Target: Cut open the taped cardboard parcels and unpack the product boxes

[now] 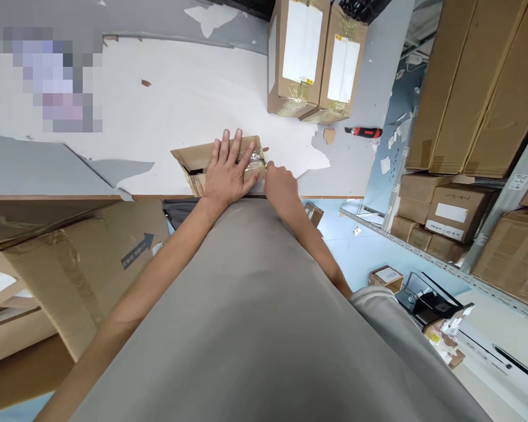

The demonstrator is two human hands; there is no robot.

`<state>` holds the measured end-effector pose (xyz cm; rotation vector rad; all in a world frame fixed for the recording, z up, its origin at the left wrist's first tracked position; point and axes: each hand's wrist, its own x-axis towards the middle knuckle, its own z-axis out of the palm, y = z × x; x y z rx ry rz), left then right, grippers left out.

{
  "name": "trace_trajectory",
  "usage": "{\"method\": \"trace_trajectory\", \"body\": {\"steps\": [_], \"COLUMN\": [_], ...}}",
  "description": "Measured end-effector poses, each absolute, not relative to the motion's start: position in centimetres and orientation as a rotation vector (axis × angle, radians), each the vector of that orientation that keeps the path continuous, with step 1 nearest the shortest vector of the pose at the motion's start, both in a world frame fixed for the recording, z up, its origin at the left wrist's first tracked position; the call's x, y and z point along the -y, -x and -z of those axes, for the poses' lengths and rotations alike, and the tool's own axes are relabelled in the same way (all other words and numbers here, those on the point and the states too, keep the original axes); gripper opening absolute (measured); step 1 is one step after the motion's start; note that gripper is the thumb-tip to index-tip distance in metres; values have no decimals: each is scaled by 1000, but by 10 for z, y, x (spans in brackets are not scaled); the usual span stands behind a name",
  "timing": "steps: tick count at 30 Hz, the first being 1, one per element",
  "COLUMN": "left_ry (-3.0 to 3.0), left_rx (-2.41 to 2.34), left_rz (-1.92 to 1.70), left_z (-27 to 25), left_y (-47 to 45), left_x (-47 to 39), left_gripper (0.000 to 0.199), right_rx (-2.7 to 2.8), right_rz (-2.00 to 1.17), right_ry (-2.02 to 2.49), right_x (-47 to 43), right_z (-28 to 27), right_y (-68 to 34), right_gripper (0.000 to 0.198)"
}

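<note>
A small brown cardboard box (193, 156) with clear tape lies at the table's front edge, close to my body. My left hand (227, 174) is open and presses flat on its top, fingers spread and pointing away from me. My right hand (282, 183) is closed in a fist at the box's right end, beside the taped part. A small yellow bit shows at its fingertips, but what the fist holds is hidden. A red and black utility knife (364, 132) lies on the table to the right, apart from both hands.
Two taped cartons (290, 94) with white labels stand at the back of the table (180, 88). Cardboard scraps lie about. Shelving with several boxes (449, 214) rises at right. A large open carton (92, 264) stands below left. A pixelated patch covers the upper left.
</note>
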<state>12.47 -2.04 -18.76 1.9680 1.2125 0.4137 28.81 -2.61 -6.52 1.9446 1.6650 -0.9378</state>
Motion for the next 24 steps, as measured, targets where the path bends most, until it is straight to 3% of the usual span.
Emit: {"method": "trace_trajectory", "body": {"steps": [9,24], "left_ry": [-2006,-2048], "left_rx": [-1212,-1189], "left_rz": [-387,-350], "left_z": [191,176], "left_y": [-125,-122], "left_x": [22,18], "left_gripper": [89,62], "right_rx": [-1519,-1618], "right_rz": [909,948], "right_ry": [-1940,-2012], "right_x": [40,53], "right_z": [41,34], "right_y": [-286,-313], "right_gripper": [45,60]}}
